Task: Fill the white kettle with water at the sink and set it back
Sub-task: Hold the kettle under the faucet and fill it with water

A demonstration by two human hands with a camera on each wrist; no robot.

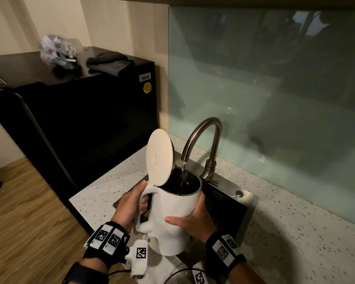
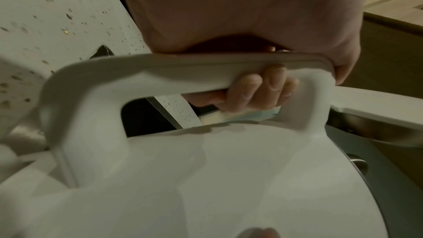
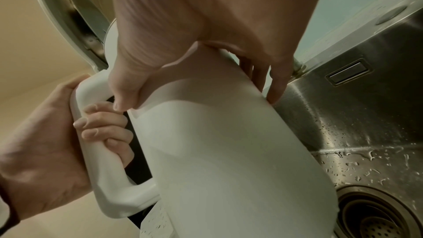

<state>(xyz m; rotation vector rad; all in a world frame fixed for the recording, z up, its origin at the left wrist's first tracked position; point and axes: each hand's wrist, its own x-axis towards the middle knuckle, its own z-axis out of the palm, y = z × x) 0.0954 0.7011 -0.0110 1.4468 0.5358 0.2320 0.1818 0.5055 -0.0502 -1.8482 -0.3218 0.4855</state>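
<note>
The white kettle (image 1: pixel 172 218) is held tilted over the steel sink (image 1: pixel 232 210), its round lid (image 1: pixel 159 157) flipped up. A thin stream of water (image 1: pixel 183 171) falls from the curved faucet (image 1: pixel 203 138) into the kettle's dark mouth. My left hand (image 1: pixel 131 203) grips the handle (image 2: pixel 183 71), fingers (image 2: pixel 251 90) curled through it. My right hand (image 1: pixel 195 218) clasps the kettle body (image 3: pixel 228 151), with the thumb (image 3: pixel 123 88) on the near side and the fingers (image 3: pixel 274 82) on the far side. The water level inside is hidden.
A black fridge (image 1: pixel 90 119) stands left of the speckled counter (image 1: pixel 295 232), with a plastic bag (image 1: pixel 57 50) and a dark cloth (image 1: pixel 109 62) on top. A glass backsplash (image 1: pixel 275 99) rises behind the sink. The wet basin has a drain (image 3: pixel 375 214). A cable (image 1: pixel 178 272) lies near the front edge.
</note>
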